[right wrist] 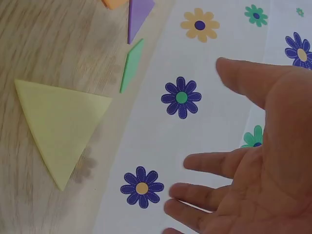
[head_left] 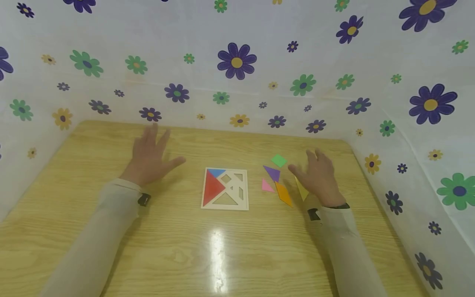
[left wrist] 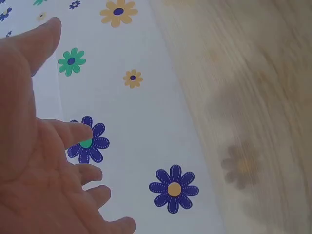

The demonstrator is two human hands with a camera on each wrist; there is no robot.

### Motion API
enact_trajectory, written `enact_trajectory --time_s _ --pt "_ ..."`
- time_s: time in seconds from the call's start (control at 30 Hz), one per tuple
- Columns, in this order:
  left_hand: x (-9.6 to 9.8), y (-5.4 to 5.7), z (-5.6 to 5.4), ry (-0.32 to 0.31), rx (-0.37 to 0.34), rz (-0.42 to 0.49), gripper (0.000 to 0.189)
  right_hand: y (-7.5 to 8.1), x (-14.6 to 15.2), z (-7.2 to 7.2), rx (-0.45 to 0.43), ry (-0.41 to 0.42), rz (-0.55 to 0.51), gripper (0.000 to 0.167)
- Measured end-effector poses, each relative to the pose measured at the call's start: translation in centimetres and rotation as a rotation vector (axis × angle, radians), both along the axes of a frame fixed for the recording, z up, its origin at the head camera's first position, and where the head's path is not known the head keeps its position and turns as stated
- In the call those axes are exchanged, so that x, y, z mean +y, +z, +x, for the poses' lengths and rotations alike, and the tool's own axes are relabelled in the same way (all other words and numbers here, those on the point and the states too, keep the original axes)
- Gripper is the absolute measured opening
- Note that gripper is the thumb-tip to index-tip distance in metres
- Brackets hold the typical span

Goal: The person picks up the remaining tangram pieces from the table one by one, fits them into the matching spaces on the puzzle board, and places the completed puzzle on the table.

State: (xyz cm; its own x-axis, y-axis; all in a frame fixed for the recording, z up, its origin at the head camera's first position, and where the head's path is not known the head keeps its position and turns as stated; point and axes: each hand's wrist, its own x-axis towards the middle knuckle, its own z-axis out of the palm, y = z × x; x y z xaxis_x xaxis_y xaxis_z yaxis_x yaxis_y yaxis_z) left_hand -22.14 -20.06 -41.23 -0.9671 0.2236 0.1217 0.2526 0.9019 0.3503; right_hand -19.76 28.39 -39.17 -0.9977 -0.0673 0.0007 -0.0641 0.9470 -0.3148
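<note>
A white tangram tray (head_left: 241, 206) lies mid-table, with a red triangle (head_left: 213, 187) and a blue triangle (head_left: 215, 172) in its recesses. To its right are a green square (head_left: 279, 160), a purple triangle (head_left: 273, 173), a pink triangle (head_left: 267, 186), an orange parallelogram (head_left: 283, 194) and a yellow triangle (right wrist: 63, 129). My right hand (head_left: 320, 177) hovers over the yellow triangle, partly covering it in the head view; its fingers are spread and hold nothing. Left of the tray, my left hand (head_left: 148, 159) is spread above the table, holding nothing.
The wooden table (head_left: 167, 255) meets a white flowered cloth (head_left: 259, 24) at the back and on both sides. A bright light reflection lies on the table's near part. Dark bands circle both wrists.
</note>
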Motion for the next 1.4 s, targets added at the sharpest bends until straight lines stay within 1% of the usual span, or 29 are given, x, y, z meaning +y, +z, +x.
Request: enact_trajectory --time_s 0.07,0.13,0.2,0.33,0.47,0.53,0.67,0.77,0.83,0.9,1.0,1.17,1.23,1.4 --pt "0.1 -0.1 -0.1 -0.017 -0.020 0.024 0.110 0.3 -0.2 0.2 -0.047 -0.004 -0.018 0.088" --pt "0.4 -0.3 -0.1 -0.033 -0.059 0.052 0.114 0.5 -0.4 0.4 -0.096 -0.009 -0.027 0.085" --pt "0.6 -0.5 -0.1 -0.065 -0.103 0.074 0.115 0.6 -0.5 0.6 -0.135 -0.005 -0.016 0.079" --pt "1.2 -0.9 0.1 -0.151 -0.161 0.069 0.104 0.6 -0.5 0.9 -0.185 0.018 0.040 0.066" --pt "2.1 -1.0 0.4 -0.224 -0.214 0.067 0.093 0.2 0.3 0.8 -0.197 0.026 0.068 0.058" --pt "2.8 -1.0 0.6 -0.253 -0.238 0.079 0.092 0.1 0.9 0.9 -0.211 0.012 0.069 0.058" --pt "4.4 -1.5 1.1 -0.307 -0.252 0.068 0.094 0.5 1.5 1.2 -0.283 -0.072 0.096 0.063" --pt "5.7 -2.1 1.5 -0.340 -0.263 0.037 0.097 0.6 1.7 1.4 -0.336 -0.122 0.119 0.068" --pt "6.5 -2.2 1.8 -0.346 -0.288 0.009 0.101 0.6 1.8 1.4 -0.354 -0.132 0.123 0.070" --pt "7.0 -2.4 2.1 -0.358 -0.296 -0.026 0.102 0.4 1.8 1.3 -0.361 -0.131 0.125 0.070" --pt "7.4 -2.3 2.4 -0.348 -0.313 -0.060 0.102 0.2 1.7 1.2 -0.355 -0.132 0.127 0.067" --pt "7.5 -2.0 2.9 -0.323 -0.338 -0.070 0.098 0.0 1.5 0.9 -0.353 -0.127 0.112 0.051" --pt "7.5 -2.0 3.0 -0.323 -0.341 -0.079 0.097 -0.1 1.5 0.8 -0.356 -0.120 0.098 0.046" --pt "7.3 -2.0 3.2 -0.316 -0.345 -0.106 0.096 -0.2 1.1 0.6 -0.348 -0.109 0.077 0.043"
